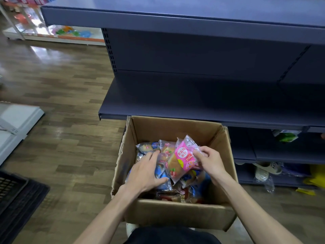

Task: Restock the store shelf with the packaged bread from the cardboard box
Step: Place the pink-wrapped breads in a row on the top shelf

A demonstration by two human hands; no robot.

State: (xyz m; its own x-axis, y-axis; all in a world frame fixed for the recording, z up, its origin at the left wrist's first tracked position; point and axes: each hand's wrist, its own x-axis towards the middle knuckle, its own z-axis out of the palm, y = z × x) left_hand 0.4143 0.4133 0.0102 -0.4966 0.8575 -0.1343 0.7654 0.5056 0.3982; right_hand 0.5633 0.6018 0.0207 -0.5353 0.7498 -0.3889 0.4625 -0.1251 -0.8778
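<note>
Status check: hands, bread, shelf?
Right hand pinching pink bread packet, lifted above the cardboard box. Left hand flat on blue packets inside. Shelf behind box bare, nothing blocking.

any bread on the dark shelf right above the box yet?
No. The dark shelf is bare; the pink bread pack is in the right hand over the cardboard box.
</note>
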